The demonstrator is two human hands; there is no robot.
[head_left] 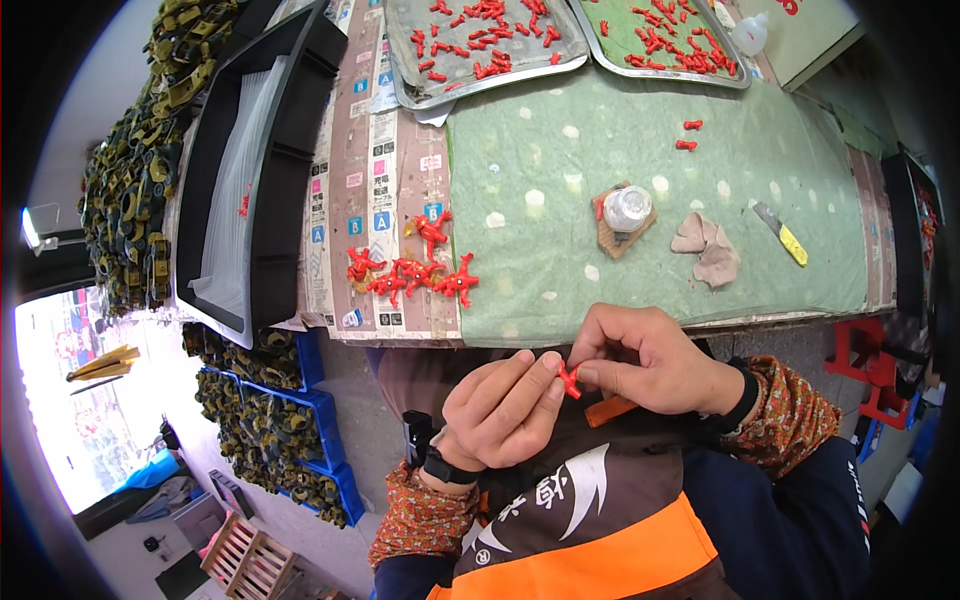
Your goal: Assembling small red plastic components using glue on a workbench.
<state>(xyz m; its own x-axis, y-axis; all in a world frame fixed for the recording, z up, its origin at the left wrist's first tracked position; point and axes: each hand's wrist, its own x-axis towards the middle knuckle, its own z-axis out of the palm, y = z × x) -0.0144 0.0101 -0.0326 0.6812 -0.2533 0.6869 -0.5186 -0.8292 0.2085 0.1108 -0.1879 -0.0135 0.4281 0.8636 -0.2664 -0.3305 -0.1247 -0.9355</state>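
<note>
Just off the table's near edge, in front of my apron, my left hand and my right hand meet at a small red plastic figure part. The thumb and fingertips of each hand pinch it from either side, and they cover much of it. On the table to the left lies a cluster of red plastic figures with limbs sticking out. A clear jar stands on a piece of cardboard. Right of it are a crumpled beige cloth and a yellow-handled knife.
Two metal trays of loose red pieces stand at the table's far side. Two red pieces lie on the green cloth. A black bin with clear plastic sheets is at left. Blue crates of dark green parts stand below.
</note>
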